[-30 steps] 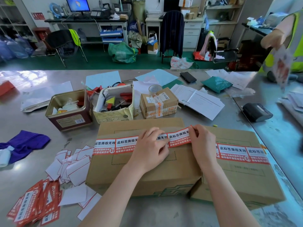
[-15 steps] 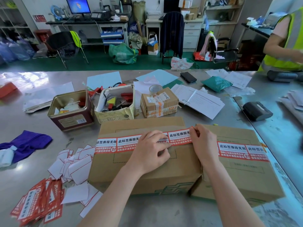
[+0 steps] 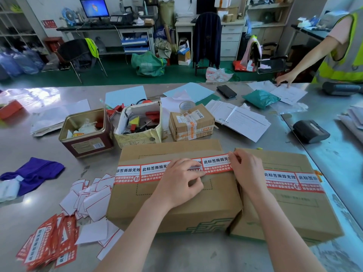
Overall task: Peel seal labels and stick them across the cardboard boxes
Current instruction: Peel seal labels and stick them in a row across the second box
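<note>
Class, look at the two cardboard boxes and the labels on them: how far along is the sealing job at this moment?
Done: the right box carries a label strip across its top. In hand: on the left box, the left hand presses the seal label down while the right hand pinches its right end. Left: smoothing that end flat; unused labels lie beside peeled backings.

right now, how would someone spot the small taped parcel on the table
Start at the two big cardboard boxes under the hands, then look just behind them. The small taped parcel sits right of the open white box, the only closed carton there, wrapped in printed tape.
</note>
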Demonstrator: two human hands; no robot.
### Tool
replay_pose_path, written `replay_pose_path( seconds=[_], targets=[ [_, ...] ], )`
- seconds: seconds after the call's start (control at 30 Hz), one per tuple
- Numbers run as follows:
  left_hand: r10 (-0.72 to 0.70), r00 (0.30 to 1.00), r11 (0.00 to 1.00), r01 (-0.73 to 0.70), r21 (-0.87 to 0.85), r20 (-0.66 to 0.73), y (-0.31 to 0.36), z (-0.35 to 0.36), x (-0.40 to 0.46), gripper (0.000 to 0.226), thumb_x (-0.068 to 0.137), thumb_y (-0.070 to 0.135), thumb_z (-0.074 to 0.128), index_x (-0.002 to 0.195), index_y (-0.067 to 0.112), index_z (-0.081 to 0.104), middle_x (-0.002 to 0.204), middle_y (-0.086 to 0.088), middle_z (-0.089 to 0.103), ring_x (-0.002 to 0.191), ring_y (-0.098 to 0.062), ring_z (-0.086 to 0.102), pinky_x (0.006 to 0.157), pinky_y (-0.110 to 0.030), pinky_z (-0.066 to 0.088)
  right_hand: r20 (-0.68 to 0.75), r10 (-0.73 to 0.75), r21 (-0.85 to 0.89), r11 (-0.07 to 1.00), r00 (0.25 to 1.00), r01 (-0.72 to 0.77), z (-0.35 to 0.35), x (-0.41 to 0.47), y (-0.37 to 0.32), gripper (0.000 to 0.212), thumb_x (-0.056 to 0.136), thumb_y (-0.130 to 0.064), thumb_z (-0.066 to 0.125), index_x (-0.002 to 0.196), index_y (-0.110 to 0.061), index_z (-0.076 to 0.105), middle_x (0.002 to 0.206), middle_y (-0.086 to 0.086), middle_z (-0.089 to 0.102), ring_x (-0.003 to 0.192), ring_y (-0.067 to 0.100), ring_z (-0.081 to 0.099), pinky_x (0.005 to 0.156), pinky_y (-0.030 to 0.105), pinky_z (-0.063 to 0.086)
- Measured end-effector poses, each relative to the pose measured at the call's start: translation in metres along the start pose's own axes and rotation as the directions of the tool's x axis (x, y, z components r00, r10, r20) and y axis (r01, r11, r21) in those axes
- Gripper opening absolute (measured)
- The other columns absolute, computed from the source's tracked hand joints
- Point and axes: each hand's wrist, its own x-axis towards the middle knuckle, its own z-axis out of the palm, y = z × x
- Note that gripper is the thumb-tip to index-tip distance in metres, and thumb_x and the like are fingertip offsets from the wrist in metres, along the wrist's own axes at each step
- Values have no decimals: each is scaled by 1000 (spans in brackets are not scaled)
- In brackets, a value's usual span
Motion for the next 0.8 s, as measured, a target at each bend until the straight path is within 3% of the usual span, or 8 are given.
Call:
replay_pose_path(
  seconds=[0.33,0.5,0.63,0.8],
  targets=[
    [8,1000,1000,-8,21,8,1,-1,0,40,83,36,41,104,22,72,115,4,65,110,-12,53,99,-27,32,32,-26,-10,1000,999,26,3,0,10,35,95,-31,46,74,-6,59,67,8,62,63,25,55,60,36,42],
    [85,996,989,-86,123,12,4,2,-1,37,86,33,44,108,18,70,118,2,65,114,-13,55,104,-29,30,27,-31,17,999,999,30,6,0,14,36,95,-32,46,76,-5,60,66,9,63,63,27,56,62,37,44],
    [87,983,980,-114,166,161,7,2,2,55,93,45,24,138,20,43,147,7,37,140,-5,22,117,-30,4,8,-43,44,998,999,42,7,-1,16,35,95,-29,47,76,-3,59,66,10,62,63,29,55,61,38,43],
    [40,955,971,-106,216,292,7,5,11,64,93,55,9,148,23,16,156,11,10,141,2,-2,116,-29,-10,-11,-63,57,996,998,63,8,-3,16,34,96,-26,47,69,-6,53,59,6,55,56,27,49,56,35,34]
  ],
)
